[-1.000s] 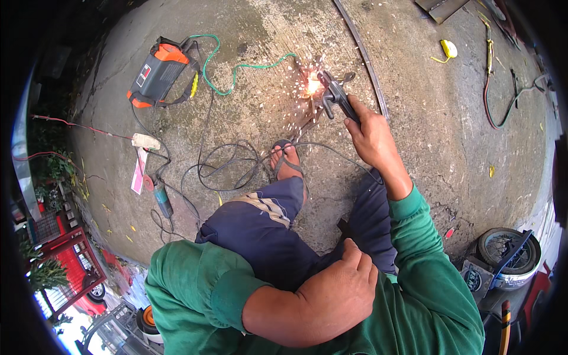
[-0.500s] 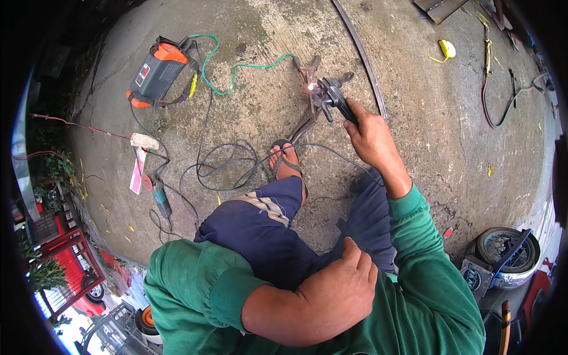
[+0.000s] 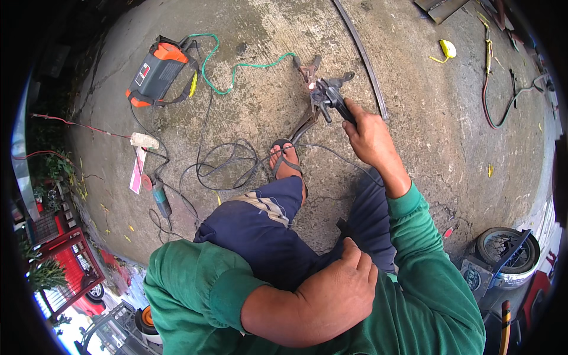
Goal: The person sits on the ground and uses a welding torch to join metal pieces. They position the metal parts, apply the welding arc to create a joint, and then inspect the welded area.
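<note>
The right hand [image 3: 368, 135] is wrapped tight around the dark handle of a welding holder [image 3: 331, 97]. The tip of the holder touches a small metal piece [image 3: 309, 112] on the concrete ground [image 3: 426, 154], and a little glow shows there. The metal piece lies just past the sandaled foot [image 3: 284, 161]. The left hand [image 3: 337, 293] is loosely curled and holds nothing; it rests near the knee. The orange welding machine [image 3: 155, 72] sits well apart from the foot.
</note>
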A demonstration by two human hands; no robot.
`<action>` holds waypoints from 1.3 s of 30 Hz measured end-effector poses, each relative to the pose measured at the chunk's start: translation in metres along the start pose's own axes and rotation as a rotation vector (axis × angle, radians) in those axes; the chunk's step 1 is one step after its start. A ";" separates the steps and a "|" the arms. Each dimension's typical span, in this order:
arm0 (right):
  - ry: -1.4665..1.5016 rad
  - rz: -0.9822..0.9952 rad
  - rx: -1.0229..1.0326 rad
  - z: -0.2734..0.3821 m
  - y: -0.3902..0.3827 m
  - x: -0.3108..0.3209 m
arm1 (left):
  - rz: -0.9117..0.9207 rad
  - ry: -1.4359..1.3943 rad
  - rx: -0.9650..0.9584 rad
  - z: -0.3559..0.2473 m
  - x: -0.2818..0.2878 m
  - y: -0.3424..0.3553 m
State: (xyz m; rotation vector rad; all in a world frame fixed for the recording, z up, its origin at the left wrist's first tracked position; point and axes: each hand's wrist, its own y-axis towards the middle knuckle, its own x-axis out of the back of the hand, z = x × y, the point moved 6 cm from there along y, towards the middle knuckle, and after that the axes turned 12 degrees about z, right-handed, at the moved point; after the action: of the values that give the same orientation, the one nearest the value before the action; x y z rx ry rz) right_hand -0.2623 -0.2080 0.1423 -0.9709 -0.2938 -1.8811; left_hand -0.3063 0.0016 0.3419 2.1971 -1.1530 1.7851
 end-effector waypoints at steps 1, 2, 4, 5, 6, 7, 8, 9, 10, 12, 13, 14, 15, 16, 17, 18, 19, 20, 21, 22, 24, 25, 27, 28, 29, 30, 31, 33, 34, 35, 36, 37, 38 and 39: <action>-0.001 0.000 -0.002 0.000 0.000 -0.001 | 0.003 -0.001 0.000 0.000 0.001 0.000; -0.002 0.001 -0.005 -0.001 0.001 -0.001 | 0.007 -0.003 0.000 0.001 0.002 0.000; -0.003 0.010 -0.015 -0.002 0.001 -0.001 | 0.003 -0.007 -0.005 0.001 0.002 0.001; -0.003 0.014 -0.020 -0.002 0.001 -0.001 | 0.002 -0.009 -0.007 0.001 0.002 0.001; -0.004 0.012 -0.014 -0.002 0.001 -0.001 | 0.008 -0.008 -0.007 0.001 0.002 0.001; -0.004 0.009 -0.008 -0.002 0.001 -0.001 | 0.014 -0.007 -0.006 0.001 0.003 0.001; -0.004 0.007 -0.002 -0.001 0.001 -0.001 | 0.020 -0.007 -0.006 0.001 0.003 0.001; -0.002 0.009 -0.004 -0.002 0.001 -0.002 | 0.020 -0.008 -0.006 0.001 0.003 0.001; 0.000 0.011 -0.006 -0.001 0.001 -0.002 | 0.019 -0.010 -0.005 0.001 0.003 0.001; 0.001 0.012 -0.009 -0.001 0.001 -0.002 | 0.010 -0.010 -0.004 0.001 0.003 0.001; 0.000 0.011 -0.009 0.000 0.000 -0.001 | 0.001 -0.008 -0.005 0.001 0.001 0.001; -0.001 0.010 -0.009 0.000 0.000 -0.001 | -0.009 -0.007 -0.005 0.001 0.001 0.002; -0.002 0.005 -0.002 -0.001 0.000 -0.001 | -0.008 -0.009 -0.004 0.000 0.001 0.002; -0.003 0.000 0.004 -0.002 0.000 -0.002 | -0.008 -0.010 -0.002 0.000 0.001 0.001; -0.004 -0.004 0.010 -0.002 0.000 -0.002 | -0.008 -0.012 -0.001 0.000 0.001 0.002; -0.003 0.003 0.007 -0.002 0.001 -0.002 | -0.003 -0.014 0.004 0.000 0.001 0.001; -0.001 0.011 0.004 -0.001 0.002 -0.002 | 0.003 -0.016 0.009 0.000 0.001 0.001; 0.000 0.018 0.001 0.000 0.002 -0.003 | 0.008 -0.018 0.014 0.000 0.001 0.001; 0.001 0.014 0.001 0.000 0.002 -0.003 | 0.006 -0.018 0.011 0.000 0.001 0.002; 0.002 0.010 0.002 -0.001 0.001 -0.002 | 0.005 -0.019 0.008 0.000 0.000 0.002; 0.004 0.008 0.001 0.000 0.001 -0.002 | 0.003 -0.018 0.007 0.000 0.000 0.002; 0.004 0.010 -0.001 0.001 0.001 -0.002 | 0.002 -0.017 0.008 0.000 0.000 0.002; 0.003 0.012 -0.002 0.001 0.001 -0.002 | 0.001 -0.015 0.005 0.000 0.000 0.002; 0.001 0.011 0.000 0.000 0.002 -0.003 | 0.000 -0.014 0.001 0.000 0.000 0.002; 0.000 0.010 0.001 0.000 0.002 -0.003 | -0.001 -0.013 -0.003 0.000 0.000 0.001; -0.002 0.010 0.001 -0.001 0.002 -0.004 | -0.002 -0.013 -0.001 0.000 0.000 0.001; -0.004 0.010 0.001 -0.001 0.002 -0.004 | -0.004 -0.014 0.002 0.000 0.000 0.001; -0.008 0.016 -0.007 -0.001 0.003 -0.004 | -0.001 -0.016 0.003 0.000 0.000 0.001; -0.010 0.021 -0.015 0.001 0.003 -0.004 | 0.004 -0.019 0.001 0.000 0.000 0.001; -0.011 0.026 -0.022 0.002 0.003 -0.004 | 0.009 -0.021 0.000 0.000 0.000 0.001; 0.017 0.002 -0.010 0.002 0.002 -0.003 | 0.006 -0.016 0.000 0.000 0.000 0.001; 0.045 -0.023 0.003 0.001 0.002 -0.002 | 0.004 -0.011 0.000 0.000 0.000 0.001; 0.073 -0.048 0.016 0.000 0.001 -0.001 | 0.001 -0.007 0.000 0.001 0.000 0.001; 0.081 -0.076 0.023 0.001 0.000 0.001 | -0.002 -0.005 0.003 0.000 0.000 0.001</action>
State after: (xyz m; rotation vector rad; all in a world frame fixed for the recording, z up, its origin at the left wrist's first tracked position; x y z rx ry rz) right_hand -0.2619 -0.2085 0.1437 -0.8767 -0.3069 -1.9767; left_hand -0.3066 0.0013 0.3414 2.2048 -1.1491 1.7826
